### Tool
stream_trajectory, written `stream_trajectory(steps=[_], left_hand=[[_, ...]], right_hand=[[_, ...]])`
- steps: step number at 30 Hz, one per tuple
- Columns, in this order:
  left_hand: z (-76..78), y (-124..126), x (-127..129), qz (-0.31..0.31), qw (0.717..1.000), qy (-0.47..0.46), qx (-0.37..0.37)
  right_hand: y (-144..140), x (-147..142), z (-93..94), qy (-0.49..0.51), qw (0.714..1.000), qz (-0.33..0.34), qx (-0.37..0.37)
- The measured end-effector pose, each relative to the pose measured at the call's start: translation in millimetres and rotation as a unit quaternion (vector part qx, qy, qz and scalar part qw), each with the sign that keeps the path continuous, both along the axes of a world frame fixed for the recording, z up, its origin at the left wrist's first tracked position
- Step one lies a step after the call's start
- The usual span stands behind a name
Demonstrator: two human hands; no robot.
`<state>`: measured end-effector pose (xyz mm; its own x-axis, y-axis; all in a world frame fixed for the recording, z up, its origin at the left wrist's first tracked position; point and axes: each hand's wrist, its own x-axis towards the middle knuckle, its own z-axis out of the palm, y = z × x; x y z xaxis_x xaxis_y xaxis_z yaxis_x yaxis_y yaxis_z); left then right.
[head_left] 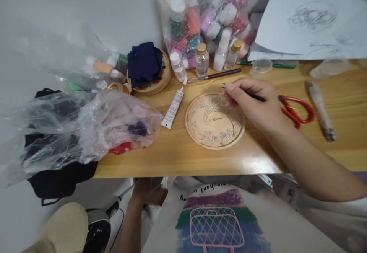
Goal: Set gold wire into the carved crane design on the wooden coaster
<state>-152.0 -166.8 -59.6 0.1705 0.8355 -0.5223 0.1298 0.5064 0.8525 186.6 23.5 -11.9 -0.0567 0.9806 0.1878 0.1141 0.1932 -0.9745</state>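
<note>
I see the right hand over the disc, its fingers pinching tweezers. The disc lies near the bench's front edge, 1 tube beside it. Below that edge, I cannot tell the left hand's finger state.

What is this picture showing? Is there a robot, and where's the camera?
There's no robot here, just a person with two bare hands. The one picture comes from a camera worn on the person's head, looking forward and down, so you see almost what they see. Their right hand holds a thin dark tool that looks like tweezers, over a round disc with a bird-like line drawing. Their left hand is down below the edge of the wooden table; I can't tell what it's doing. To the left of the disc lies a white tube, and to the right a red-handled tool. Small bottles stand behind.
</note>
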Motion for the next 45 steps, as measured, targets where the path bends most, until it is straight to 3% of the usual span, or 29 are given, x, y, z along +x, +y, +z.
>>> stream_trajectory(steps=[3, 6, 8, 10, 13, 15, 18, 22, 29, 32, 34, 40, 45], left_hand=[[39.1, 5, -9, -0.085, 0.990, 0.110, -0.008], [85.4, 34, 1, -0.152, 0.974, 0.169, 0.016], [107.7, 68, 25, -0.214, 0.937, 0.246, 0.129], [116.4, 108, 59, -0.207, 0.912, 0.270, 0.230], [102.9, 160, 110, -0.219, 0.881, 0.195, 0.370], [82.0, 181, 133, -0.180, 0.849, 0.239, 0.435], [48.3, 193, 142, -0.143, 0.827, 0.279, 0.466], [24.6, 196, 133, -0.118, 0.847, 0.252, 0.452], [22.2, 199, 132, -0.131, 0.862, 0.225, 0.435], [21.7, 198, 129, -0.132, 0.846, 0.228, 0.464], [23.7, 195, 127, -0.180, 0.823, 0.230, 0.488], [31.6, 188, 132, -0.407, 0.750, 0.197, 0.482], [25.9, 188, 135, -0.428, 0.748, 0.182, 0.473]], right_hand=[[0, 0, 1.0, 0.002, 1.000, -0.004, -0.001], [0, -1, 0.4, 0.010, 1.000, -0.001, 0.000], [1, -2, -1.8, 0.013, 1.000, 0.002, -0.004], [2, -2, -4.8, 0.012, 1.000, 0.004, -0.008], [4, -2, -8.0, 0.005, 1.000, 0.001, -0.009], [5, -1, -8.2, -0.009, 1.000, -0.007, -0.010], [6, 0, -6.8, -0.037, 0.999, -0.007, -0.020], [7, 0, -7.0, -0.031, 0.999, -0.003, -0.041], [12, 5, -10.5, 0.020, 0.995, -0.012, -0.099], [17, 12, -11.4, 0.093, 0.985, -0.024, -0.144], [21, 16, -12.5, 0.124, 0.978, -0.030, -0.162], [23, 16, -14.0, 0.133, 0.976, -0.019, -0.174], [20, 12, -14.9, 0.086, 0.979, -0.015, -0.182]])
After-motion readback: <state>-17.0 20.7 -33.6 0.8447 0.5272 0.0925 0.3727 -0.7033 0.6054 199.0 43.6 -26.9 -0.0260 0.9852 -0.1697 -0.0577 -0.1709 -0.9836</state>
